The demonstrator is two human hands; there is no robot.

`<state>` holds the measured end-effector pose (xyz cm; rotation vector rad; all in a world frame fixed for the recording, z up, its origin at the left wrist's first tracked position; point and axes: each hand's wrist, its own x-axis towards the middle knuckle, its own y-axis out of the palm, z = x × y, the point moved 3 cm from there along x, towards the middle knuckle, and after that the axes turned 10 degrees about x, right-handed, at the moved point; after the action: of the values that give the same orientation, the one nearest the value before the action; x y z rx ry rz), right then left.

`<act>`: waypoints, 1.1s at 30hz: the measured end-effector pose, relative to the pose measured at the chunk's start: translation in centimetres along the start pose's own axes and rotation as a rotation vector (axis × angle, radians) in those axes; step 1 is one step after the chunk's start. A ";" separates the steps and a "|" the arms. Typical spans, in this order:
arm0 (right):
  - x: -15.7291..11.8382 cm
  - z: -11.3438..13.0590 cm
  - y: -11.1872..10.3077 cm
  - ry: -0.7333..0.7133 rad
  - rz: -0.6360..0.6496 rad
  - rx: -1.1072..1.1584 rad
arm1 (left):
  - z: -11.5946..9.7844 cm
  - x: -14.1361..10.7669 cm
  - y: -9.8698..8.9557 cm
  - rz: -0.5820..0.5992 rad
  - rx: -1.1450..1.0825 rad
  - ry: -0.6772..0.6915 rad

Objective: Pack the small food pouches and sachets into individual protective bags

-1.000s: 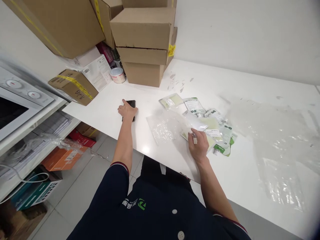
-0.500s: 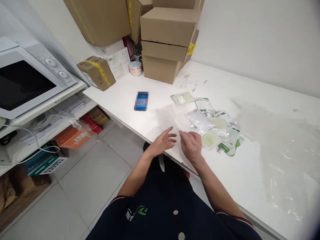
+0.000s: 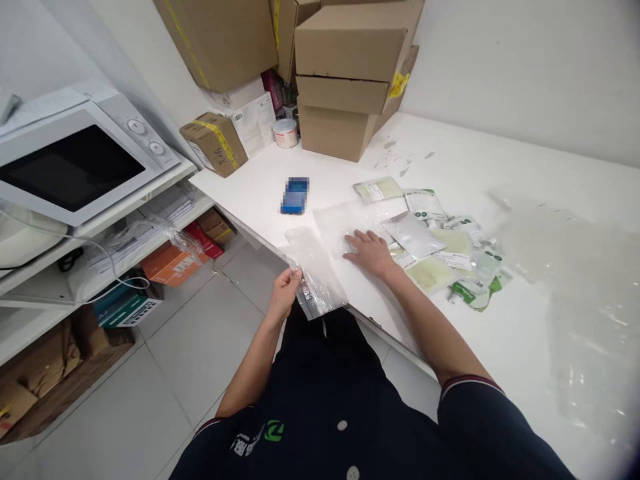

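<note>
A clear plastic bag (image 3: 319, 280) is pinched along its left side by my left hand (image 3: 286, 291), and its lower end hangs past the table's front edge. My right hand (image 3: 369, 253) lies with fingers spread on another clear plastic bag (image 3: 337, 223) that rests flat on the white table. Just right of that hand is a pile of packets: a silvery pouch (image 3: 414, 235), pale green flat packs (image 3: 431, 272) and green-and-white pouches (image 3: 481, 291), partly overlapping. A similar pale green pack (image 3: 378, 189) lies behind the pile.
A blue phone-like object (image 3: 295, 195), blurred out, lies at the left of the table (image 3: 255, 193). Cardboard boxes (image 3: 345, 87) and a small tub (image 3: 286, 133) stand behind. Large clear plastic sheeting (image 3: 590, 287) covers the right side. A microwave (image 3: 80, 160) stands on shelving at left.
My left hand has moved left and down and now holds a clear bag. My right hand has opened from a closed pose and lies flat on another bag. The view has shifted slightly.
</note>
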<state>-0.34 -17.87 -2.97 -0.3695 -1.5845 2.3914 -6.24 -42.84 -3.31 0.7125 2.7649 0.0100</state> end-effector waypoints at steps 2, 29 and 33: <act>0.3 0.4 0.4 -0.074 -0.034 -0.067 | -0.4 0.1 -0.1 0.019 0.020 0.002; -4.2 -3.1 -2.0 0.371 -0.387 1.184 | -2.4 4.6 4.2 0.182 -0.005 0.047; -3.7 -4.2 -2.5 0.400 -0.467 1.175 | -1.1 5.3 3.0 0.167 -0.006 -0.037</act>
<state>4.73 -14.63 -2.00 -0.1646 0.0356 2.2110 -9.53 -37.63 -3.41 0.9296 2.6612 0.0381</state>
